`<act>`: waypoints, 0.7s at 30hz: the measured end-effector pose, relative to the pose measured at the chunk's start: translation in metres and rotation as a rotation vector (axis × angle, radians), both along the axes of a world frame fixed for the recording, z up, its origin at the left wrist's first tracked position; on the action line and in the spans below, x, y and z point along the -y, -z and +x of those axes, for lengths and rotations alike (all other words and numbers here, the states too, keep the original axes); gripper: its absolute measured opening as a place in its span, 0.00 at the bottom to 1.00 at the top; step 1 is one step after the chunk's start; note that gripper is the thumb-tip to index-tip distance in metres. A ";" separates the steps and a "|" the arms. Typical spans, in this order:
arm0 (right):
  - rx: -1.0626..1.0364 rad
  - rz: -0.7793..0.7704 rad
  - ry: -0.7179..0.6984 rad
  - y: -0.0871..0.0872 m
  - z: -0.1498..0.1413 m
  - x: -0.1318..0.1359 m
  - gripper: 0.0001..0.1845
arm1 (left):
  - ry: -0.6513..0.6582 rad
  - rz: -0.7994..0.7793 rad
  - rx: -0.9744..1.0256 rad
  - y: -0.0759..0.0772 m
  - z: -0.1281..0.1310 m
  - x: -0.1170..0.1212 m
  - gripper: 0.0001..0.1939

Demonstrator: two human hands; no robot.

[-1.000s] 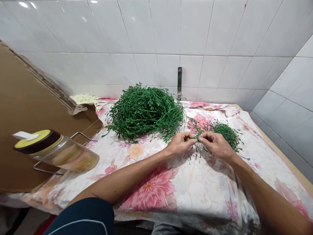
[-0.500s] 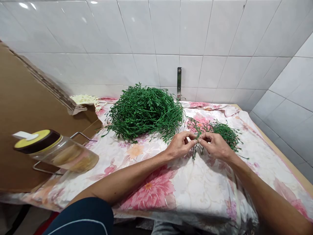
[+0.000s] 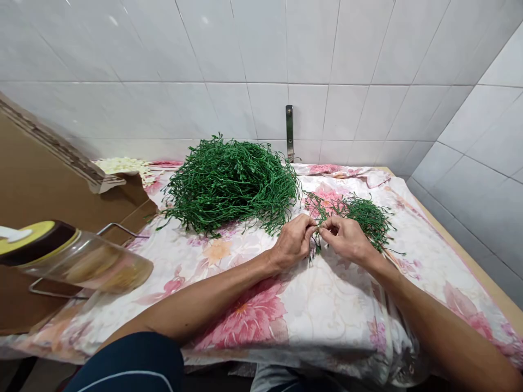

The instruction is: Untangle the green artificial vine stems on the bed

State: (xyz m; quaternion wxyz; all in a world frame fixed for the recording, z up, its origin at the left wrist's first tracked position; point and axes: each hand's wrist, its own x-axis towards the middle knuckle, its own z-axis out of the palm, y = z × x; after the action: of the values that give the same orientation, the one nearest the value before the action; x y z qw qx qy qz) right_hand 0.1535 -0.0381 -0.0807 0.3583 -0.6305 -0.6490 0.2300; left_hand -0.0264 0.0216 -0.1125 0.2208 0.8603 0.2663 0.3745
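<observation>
Pinching a thin green sprig (image 3: 315, 244) between the fingertips of my left hand (image 3: 292, 243) and right hand (image 3: 347, 239), just above the flowered cloth (image 3: 327, 310), beside a small green bunch (image 3: 368, 220) and near a big green pile (image 3: 232, 188).

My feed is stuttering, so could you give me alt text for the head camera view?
The left hand and right hand pinch a thin green sprig above a floral cloth, beside a small green bunch and a large tangled green pile. A glass jar with a yellow lid sits at left.
</observation>
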 end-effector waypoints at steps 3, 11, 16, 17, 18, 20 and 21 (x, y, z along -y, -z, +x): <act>-0.058 -0.022 0.016 -0.004 -0.002 0.001 0.10 | 0.005 -0.011 0.050 -0.002 0.004 -0.001 0.07; 0.252 0.320 0.138 0.010 -0.002 0.002 0.07 | -0.069 -0.334 0.188 -0.011 0.020 0.005 0.08; 0.019 0.164 0.313 0.003 0.020 -0.003 0.09 | -0.044 -0.267 0.221 -0.016 0.011 0.010 0.08; -0.053 0.162 0.301 -0.001 0.023 -0.002 0.10 | -0.033 -0.342 0.237 -0.015 0.010 0.009 0.09; -0.138 0.161 0.276 -0.006 0.026 -0.001 0.11 | -0.021 -0.430 0.265 -0.014 0.010 0.007 0.11; -0.339 0.150 0.220 -0.015 0.032 0.004 0.13 | 0.002 -0.603 0.343 -0.010 0.010 0.003 0.15; -0.438 0.147 0.196 -0.020 0.035 0.006 0.14 | 0.013 -0.674 0.380 -0.009 0.010 0.001 0.16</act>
State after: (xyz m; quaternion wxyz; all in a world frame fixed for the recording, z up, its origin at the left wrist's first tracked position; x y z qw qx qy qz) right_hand 0.1889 -0.0441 -0.0612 0.5559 -0.5978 -0.5067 0.2773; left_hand -0.0164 0.0205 -0.1038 0.5390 0.6565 0.3232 0.4172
